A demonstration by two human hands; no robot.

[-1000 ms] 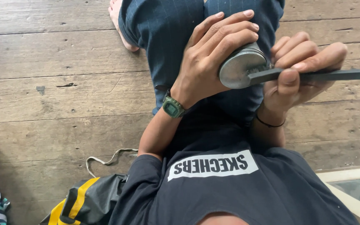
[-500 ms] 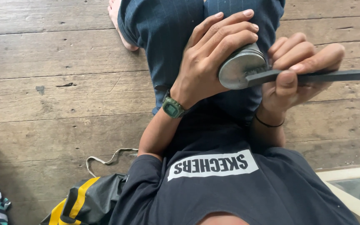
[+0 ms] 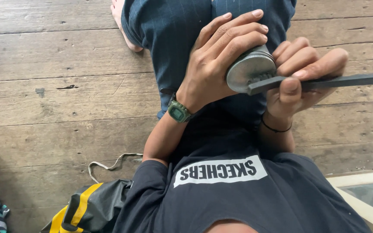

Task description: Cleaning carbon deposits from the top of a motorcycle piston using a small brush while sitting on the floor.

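My left hand (image 3: 214, 64) is wrapped around a short, dull grey metal cylinder (image 3: 251, 71), fingers curled over its side and thumb behind, so that its round flat face points back toward me above my lap, over my dark blue pinstriped trousers (image 3: 173, 39). My right hand (image 3: 301, 80) is closed on a long, flat, dark metal bar (image 3: 324, 82), thumb pressed on top and fingers folded beneath; the bar's near end lies against the lower edge of the cylinder's face, where a small toothed or notched part shows, and its far end runs out of view to the right. I cannot tell whether the bar sits in a slot or only rests on the face. My worry is the contact point: if I press at an angle, the bar could skid off the smooth face toward my left fingertips (image 3: 255, 15), which sit just beside it. The cylinder is held in the air with nothing beneath but my leg, so a hard twist could roll it out of my grasp onto the weathered wooden plank floor (image 3: 65, 86).
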